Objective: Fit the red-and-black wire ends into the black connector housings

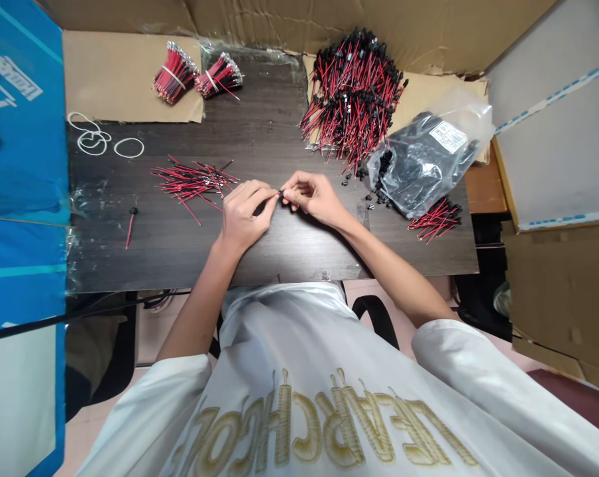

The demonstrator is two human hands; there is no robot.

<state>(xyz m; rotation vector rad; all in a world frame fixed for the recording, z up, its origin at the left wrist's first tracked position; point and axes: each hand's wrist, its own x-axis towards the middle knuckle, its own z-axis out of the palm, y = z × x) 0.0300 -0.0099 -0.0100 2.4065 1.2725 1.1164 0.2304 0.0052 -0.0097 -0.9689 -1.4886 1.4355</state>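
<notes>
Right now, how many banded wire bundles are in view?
2: one red-and-black bundle on the left cardboard sheet, the other bundle just right of it, mostly on the tabletop.

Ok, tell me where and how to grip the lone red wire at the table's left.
Probably on the black connector of the lone red wire: its thickest part, at the far end. Come from the right, where the left hand is, pinching crosswise, since the wire runs near to far.
</notes>
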